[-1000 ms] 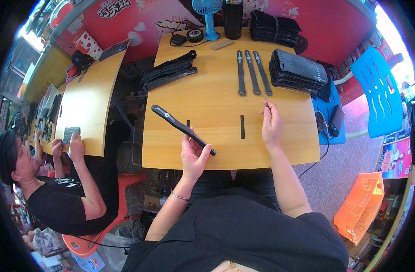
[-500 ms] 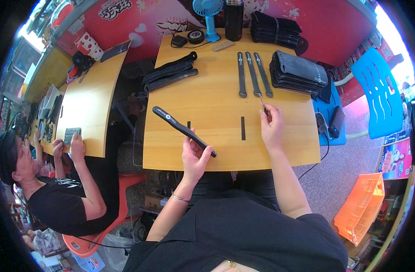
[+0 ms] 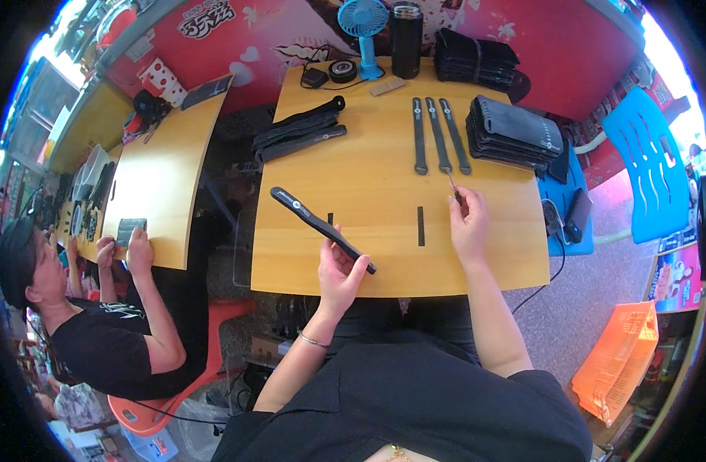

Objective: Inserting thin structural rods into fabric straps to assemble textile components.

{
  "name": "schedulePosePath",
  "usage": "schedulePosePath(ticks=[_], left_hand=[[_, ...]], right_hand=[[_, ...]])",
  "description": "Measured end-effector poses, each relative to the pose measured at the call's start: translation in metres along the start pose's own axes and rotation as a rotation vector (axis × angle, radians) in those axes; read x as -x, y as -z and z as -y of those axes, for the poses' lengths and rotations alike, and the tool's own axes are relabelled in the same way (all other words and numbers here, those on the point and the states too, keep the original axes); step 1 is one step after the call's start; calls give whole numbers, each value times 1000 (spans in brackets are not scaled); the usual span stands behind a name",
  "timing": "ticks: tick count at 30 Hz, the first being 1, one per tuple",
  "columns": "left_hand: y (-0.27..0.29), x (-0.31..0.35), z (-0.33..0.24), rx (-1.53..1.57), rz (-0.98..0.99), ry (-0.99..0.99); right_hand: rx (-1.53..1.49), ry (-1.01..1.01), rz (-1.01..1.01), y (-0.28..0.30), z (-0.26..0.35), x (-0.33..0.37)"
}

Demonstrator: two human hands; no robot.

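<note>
My left hand [image 3: 339, 279] is closed around the lower part of a dark strap [image 3: 305, 215] with light print. The strap slants up and left, raised over the near part of the table. My right hand [image 3: 468, 227] pinches a small tool [image 3: 455, 190] with a dark handle and a thin metal tip. Its tip points at the near end of the middle one of three flat straps [image 3: 437, 138], which lie side by side lengthwise; whether it touches cannot be made out. Two short black strips, one of them this strip [image 3: 420, 225], show on the tabletop between my hands.
Stacked dark straps [image 3: 299, 131] lie at the left of the wooden table [image 3: 360, 185]. Folded dark pieces [image 3: 514, 127] sit at the right, a strapped bundle [image 3: 476, 60] behind. A fan [image 3: 365, 31] and black bottle [image 3: 406, 42] stand at the back. A co-worker [image 3: 98, 331] sits left.
The whole view has shifted slightly, so the table sits a little lower and further right. Both hands keep their holds, with hardly any movement relative to the table.
</note>
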State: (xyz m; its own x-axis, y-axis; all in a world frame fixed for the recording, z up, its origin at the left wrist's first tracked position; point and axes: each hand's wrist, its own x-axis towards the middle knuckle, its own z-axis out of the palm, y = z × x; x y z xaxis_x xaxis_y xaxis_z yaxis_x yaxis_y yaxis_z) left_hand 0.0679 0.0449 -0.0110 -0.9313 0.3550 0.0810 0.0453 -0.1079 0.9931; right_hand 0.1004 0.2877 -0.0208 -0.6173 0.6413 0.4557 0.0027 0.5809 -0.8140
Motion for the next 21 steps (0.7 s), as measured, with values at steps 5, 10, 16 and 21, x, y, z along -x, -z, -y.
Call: schedulePosePath(ticks=[5,10,16,21], left_hand=[[1,0,-3,-14,-4,23],[2,-2,3,24,-13,11],[5,-1,0,-2,-1,7],[4,2,1,-67,11,-16]], right_hand=[[-121,-14,-17,-5,-7,1],[-25,-15,37,-4,-3,-2],[-49,-6,65,-5,-5,0],[-125,-7,50,-4,-15,4]])
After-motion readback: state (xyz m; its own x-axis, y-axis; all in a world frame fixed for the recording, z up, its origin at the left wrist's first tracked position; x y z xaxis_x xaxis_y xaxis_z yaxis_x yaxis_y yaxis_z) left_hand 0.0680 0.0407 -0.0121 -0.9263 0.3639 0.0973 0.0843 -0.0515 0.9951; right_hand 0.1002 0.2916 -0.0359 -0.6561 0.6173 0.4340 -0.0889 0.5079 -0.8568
